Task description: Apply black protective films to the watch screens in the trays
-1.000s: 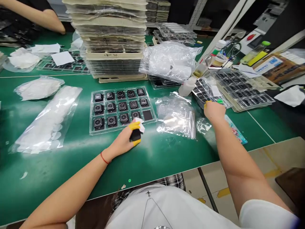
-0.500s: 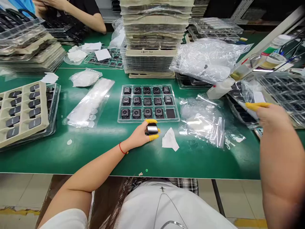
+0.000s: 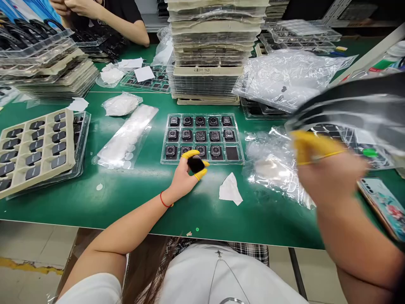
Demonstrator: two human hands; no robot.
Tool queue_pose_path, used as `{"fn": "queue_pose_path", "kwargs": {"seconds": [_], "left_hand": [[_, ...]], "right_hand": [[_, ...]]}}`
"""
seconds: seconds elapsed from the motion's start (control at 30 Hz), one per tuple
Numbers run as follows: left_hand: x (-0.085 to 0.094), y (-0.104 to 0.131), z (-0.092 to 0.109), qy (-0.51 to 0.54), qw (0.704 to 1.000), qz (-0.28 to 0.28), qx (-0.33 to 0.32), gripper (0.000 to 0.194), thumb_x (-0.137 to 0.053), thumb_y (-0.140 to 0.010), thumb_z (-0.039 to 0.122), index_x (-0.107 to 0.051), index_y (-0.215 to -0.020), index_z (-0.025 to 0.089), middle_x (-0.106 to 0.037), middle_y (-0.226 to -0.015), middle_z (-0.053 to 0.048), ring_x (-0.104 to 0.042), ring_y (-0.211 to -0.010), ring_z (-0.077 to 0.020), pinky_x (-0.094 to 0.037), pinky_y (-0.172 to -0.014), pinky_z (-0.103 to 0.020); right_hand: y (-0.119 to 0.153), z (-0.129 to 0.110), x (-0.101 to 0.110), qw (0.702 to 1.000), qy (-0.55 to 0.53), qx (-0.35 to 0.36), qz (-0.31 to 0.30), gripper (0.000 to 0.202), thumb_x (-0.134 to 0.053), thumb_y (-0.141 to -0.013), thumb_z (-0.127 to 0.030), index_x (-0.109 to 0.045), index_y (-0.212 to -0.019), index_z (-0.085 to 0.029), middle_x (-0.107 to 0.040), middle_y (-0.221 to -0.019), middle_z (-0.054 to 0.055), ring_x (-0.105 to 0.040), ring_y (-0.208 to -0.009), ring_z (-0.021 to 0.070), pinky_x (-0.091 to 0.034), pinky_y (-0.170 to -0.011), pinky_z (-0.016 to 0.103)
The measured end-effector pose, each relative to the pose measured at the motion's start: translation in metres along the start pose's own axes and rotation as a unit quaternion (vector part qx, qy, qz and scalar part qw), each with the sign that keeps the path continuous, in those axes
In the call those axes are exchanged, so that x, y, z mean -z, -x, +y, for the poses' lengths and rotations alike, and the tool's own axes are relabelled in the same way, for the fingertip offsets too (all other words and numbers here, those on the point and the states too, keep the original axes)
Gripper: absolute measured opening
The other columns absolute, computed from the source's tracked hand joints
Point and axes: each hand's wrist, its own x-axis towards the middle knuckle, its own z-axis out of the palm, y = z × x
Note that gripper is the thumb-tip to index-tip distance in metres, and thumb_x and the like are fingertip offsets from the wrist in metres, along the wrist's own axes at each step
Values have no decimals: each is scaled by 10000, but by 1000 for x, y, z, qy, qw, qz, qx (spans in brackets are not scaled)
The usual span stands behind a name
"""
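My left hand (image 3: 186, 173), in yellow finger covers, is closed on a dark square watch case (image 3: 195, 164) just in front of a clear tray (image 3: 238, 161). Rows of black watch cases fill that tray, except for its front right compartment. On the right, my right hand (image 3: 329, 164) is blurred by motion, its covered fingers closed on the edge of a clear and dark plastic sheet or tray (image 3: 354, 101). A torn white paper (image 3: 230, 189) lies right of my left hand.
Tall stacked trays (image 3: 205, 84) stand behind. Plastic bags (image 3: 275, 164) lie right of the tray, a phone (image 3: 384, 207) at the far right. A beige tray of black pieces (image 3: 71, 158) is at left. Another person's arms (image 3: 117, 25) show at the back left.
My right hand has moved left and lifted the plastic sheet or tray from the right side. My left hand has tilted the watch case. The view has shifted slightly, showing the phone.
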Motion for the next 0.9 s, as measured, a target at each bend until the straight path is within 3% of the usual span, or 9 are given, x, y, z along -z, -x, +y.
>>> {"fn": "queue_pose_path", "kwargs": {"seconds": [0.1,0.2,0.33,0.43,0.53,0.6,0.67,0.77,0.9], "left_hand": [[5,1,-7,-25,988,44,-143,487,-709,-819,249,-397,-1193,232,-673,-1155,-87,-681,-1094,-204,-567,-937,-410],[10,-5,-11,-41,991,57,-116,497,-706,-818,241,-394,-1204,235,-635,-1259,-121,-635,-1194,-230,-585,-897,-385],[16,-17,-11,-15,996,82,-28,479,-698,-810,214,-411,-1193,221,-661,-1197,-106,-654,-1166,-211,-555,-961,-386],[19,-22,-11,-5,997,83,1,491,-721,-789,217,-426,-1181,214,-692,-1055,-69,-707,-1036,-194,-568,-930,-378],[17,-17,-6,11,997,70,10,500,-741,-784,247,-438,-1181,216,-692,-990,-46,-723,-965,-182,-581,-901,-364],[14,-12,-1,12,998,66,-9,508,-743,-792,265,-434,-1193,225,-695,-983,-38,-724,-955,-175,-583,-894,-355],[12,-7,5,12,997,69,-44,508,-741,-801,268,-426,-1198,233,-698,-953,-22,-730,-927,-168,-587,-875,-345],[12,-4,12,14,991,90,-94,475,-739,-808,254,-434,-1172,235,-701,-899,2,-739,-868,-154,-591,-850,-328],[16,-6,16,9,994,83,-75,458,-741,-803,244,-451,-1156,226,-721,-966,-25,-733,-952,-167,-579,-903,-339]], "right_hand": [[20,-76,-14,964,-27,209,-161,301,-513,-757,-11,-715,-920,-163,-657,-684,63,-569,-606,156,-307,-526,263],[31,-121,-23,904,-21,273,-328,292,-524,-700,55,-691,-802,-162,-657,-673,58,-583,-585,160,-250,-483,271],[41,-136,-20,882,-57,298,-361,213,-561,-773,7,-691,-853,-141,-667,-699,63,-619,-615,184,-304,-483,283],[40,-132,-17,837,-200,335,-384,254,-601,-910,-337,-681,-1042,-135,-689,-755,53,-635,-629,185,-409,-487,292],[20,-118,-30,837,-303,308,-336,441,-543,-928,-507,-646,-1179,-160,-721,-1052,103,-683,-956,225,-554,-744,333],[2,-101,-46,879,-292,271,-261,397,-595,-911,-437,-649,-1207,-179,-628,-1312,142,-530,-1289,313,-469,-1022,483],[-14,-82,-61,897,-289,222,-250,485,-677,-852,-397,-613,-1288,-194,-492,-1471,150,-380,-1411,368,-346,-1116,595],[-23,-61,-73,853,-371,99,-354,596,-671,-844,-406,-525,-1388,-212,-551,-1416,136,-545,-1270,320,-456,-1041,541],[-21,-57,-73,757,-493,-52,-427,415,-606,-879,-423,-627,-1245,-229,-675,-1215,77,-660,-1030,217,-550,-906,397]]}}
